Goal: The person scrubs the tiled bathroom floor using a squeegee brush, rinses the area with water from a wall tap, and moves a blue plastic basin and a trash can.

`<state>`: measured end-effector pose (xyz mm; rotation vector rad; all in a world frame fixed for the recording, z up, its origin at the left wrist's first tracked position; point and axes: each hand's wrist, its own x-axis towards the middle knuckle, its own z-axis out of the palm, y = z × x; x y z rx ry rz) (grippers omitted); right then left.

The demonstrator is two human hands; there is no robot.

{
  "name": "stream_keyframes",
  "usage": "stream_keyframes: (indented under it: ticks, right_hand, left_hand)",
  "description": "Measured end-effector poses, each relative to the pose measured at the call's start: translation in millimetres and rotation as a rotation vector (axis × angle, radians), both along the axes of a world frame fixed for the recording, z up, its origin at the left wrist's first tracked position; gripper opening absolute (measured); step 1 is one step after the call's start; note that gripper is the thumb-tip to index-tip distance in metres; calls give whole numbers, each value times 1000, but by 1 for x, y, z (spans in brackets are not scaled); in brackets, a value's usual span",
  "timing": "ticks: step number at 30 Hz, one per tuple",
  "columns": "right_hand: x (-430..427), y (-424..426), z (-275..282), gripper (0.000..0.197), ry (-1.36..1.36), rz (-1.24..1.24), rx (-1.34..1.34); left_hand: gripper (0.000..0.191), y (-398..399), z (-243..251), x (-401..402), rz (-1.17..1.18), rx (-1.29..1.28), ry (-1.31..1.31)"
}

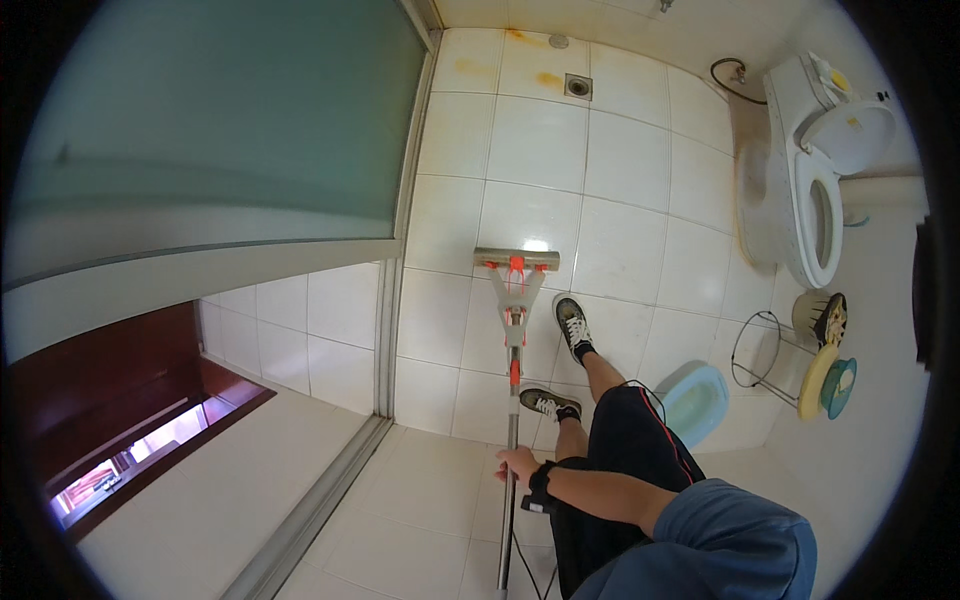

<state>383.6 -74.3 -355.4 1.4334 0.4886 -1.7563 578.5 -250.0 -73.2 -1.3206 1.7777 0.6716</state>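
Note:
My right hand (517, 465), with a black band on its wrist, is wrapped around the metal handle of a sponge mop (513, 420). The handle runs down past the bottom edge of the view. At its far end, the wide mop head (517, 259), with grey and orange parts, rests crosswise on the white floor tiles. My left hand is out of view.
My shoes (574, 326) stand right of the mop. A blue basin (694, 405) sits beside my legs. A toilet (817, 217) with raised lid, a wire stand (757, 349) and a floor drain (578, 87) lie farther off. A frosted sliding door (217, 127) stands left.

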Motion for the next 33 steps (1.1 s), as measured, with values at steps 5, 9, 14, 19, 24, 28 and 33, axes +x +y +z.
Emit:
stream_keyframes:
  ticks: [5,9,14,19,24,28,33]
  right_hand:
    - [-12,7,-14,13,-17,7,-15]
    - [-4,1,-18,10,-50,-11,-63]
    - [0,10,-25,12,-77,-35,-47]
    - [-5,19,-21,11,-125,33,-18]
    - [-7,26,-18,12,-84,30,15]
    - [-9,30,-21,11,-37,80,102]
    - [-12,35,-37,11,-57,-25,157]
  left_hand:
    - [34,-8,-18,0,-63,-23,59]
    - [40,-20,-29,9,-184,-71,121]
    - [35,-8,-33,13,67,-45,1]
    - [38,9,-22,9,80,54,34]
    - [43,24,-31,9,-112,-24,14]
    - [45,31,-30,18,-199,-68,-14]
    - [48,54,-42,8,-232,-35,76]
